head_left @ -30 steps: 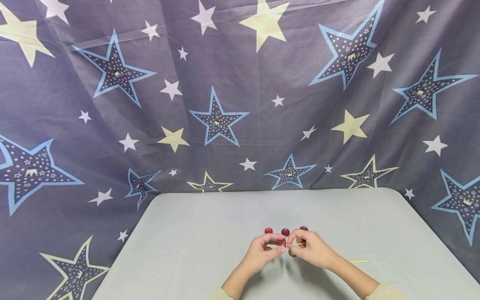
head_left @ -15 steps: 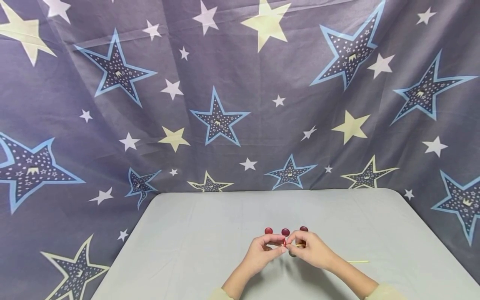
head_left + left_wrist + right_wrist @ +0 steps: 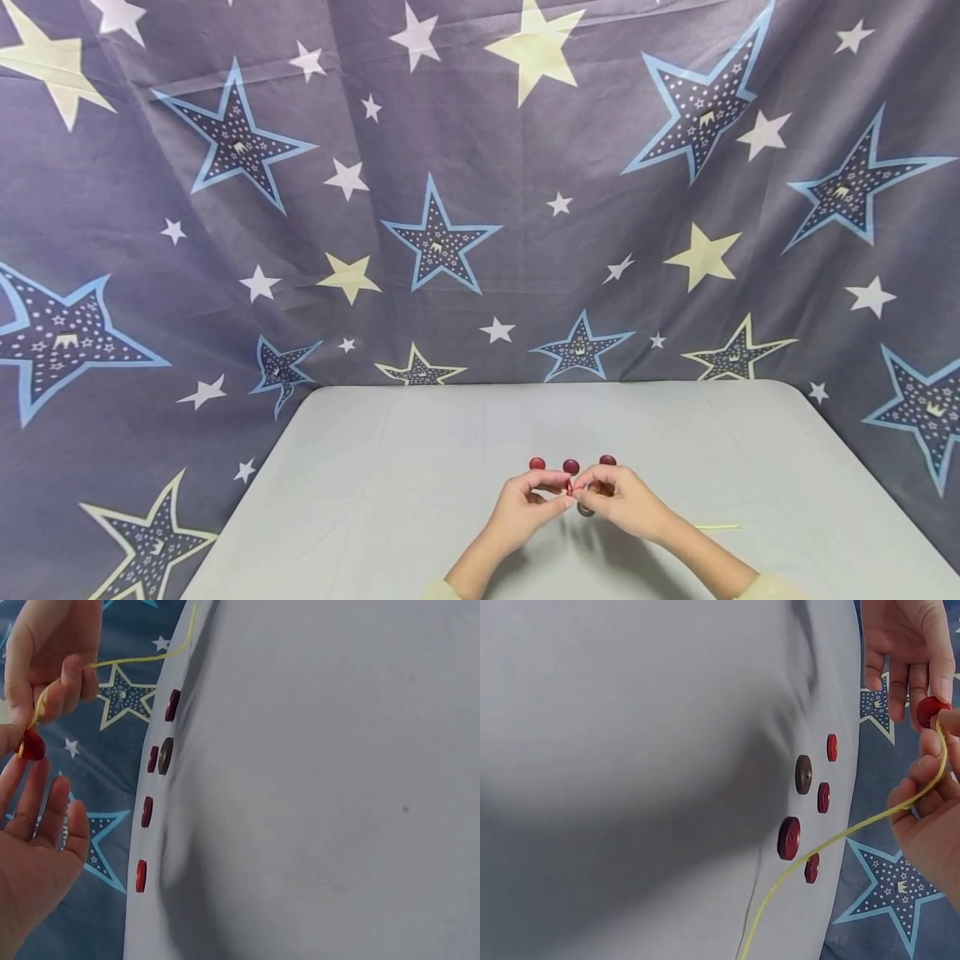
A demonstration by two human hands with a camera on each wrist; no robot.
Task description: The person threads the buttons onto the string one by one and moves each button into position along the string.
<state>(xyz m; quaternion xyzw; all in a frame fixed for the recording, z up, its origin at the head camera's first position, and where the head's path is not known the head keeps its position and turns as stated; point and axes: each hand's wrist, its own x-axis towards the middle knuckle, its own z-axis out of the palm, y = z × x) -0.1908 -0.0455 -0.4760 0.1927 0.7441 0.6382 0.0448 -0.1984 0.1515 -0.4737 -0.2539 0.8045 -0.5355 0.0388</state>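
Note:
My left hand [image 3: 527,506] pinches a red button [image 3: 32,745] on edge between thumb and fingertips, above the table. Beside it, my right hand [image 3: 632,505] pinches a thin yellow cord [image 3: 840,836] with thumb and index finger, right at the button. A short bit of yellow shows against the button's face in the left wrist view. From the right fingers the cord trails across the palm and down towards the table. The left hand's other fingers are spread loosely in its own wrist view. In the head view, fingertips partly hide the button.
Several loose buttons lie on the pale table [image 3: 390,467] just beyond the hands: a bright red button [image 3: 537,463], a dark red button [image 3: 572,467], a larger maroon button [image 3: 789,838] and a brown button [image 3: 803,775]. A star-patterned cloth [image 3: 465,125] hangs behind the table.
Both hands stay nearly in place, with the button turning slightly between the fingertips. The yellow stretch by the right fingers shows less in the head view now.

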